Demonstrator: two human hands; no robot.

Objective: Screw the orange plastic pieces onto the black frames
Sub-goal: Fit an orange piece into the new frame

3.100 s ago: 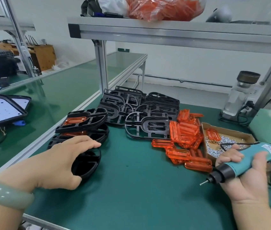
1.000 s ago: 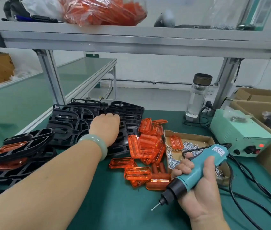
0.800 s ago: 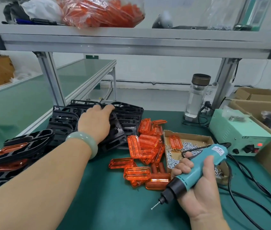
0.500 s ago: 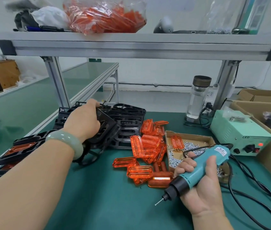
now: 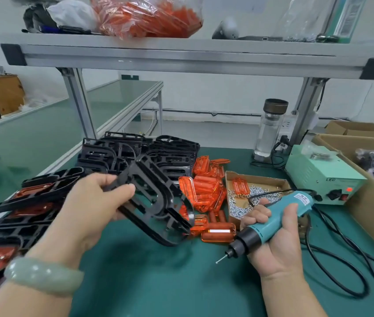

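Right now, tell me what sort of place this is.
Most likely a small factory assembly bench: stacked black frames, a heap of orange plastic pieces, a box of screws, and a corded electric screwdriver gripped in the right hand.

Two forearms come in from the bottom edge of the frame, both bare as far as the picture shows them. The left wrist, at lower left, wears a thick, rounded bangle (image 5: 44, 276) of pale, milky green stone. It is cloudy with lighter patches, glossy where light catches it, and sits snug round the arm. The left grip (image 5: 90, 207) and the right grip (image 5: 277, 252) are bare.
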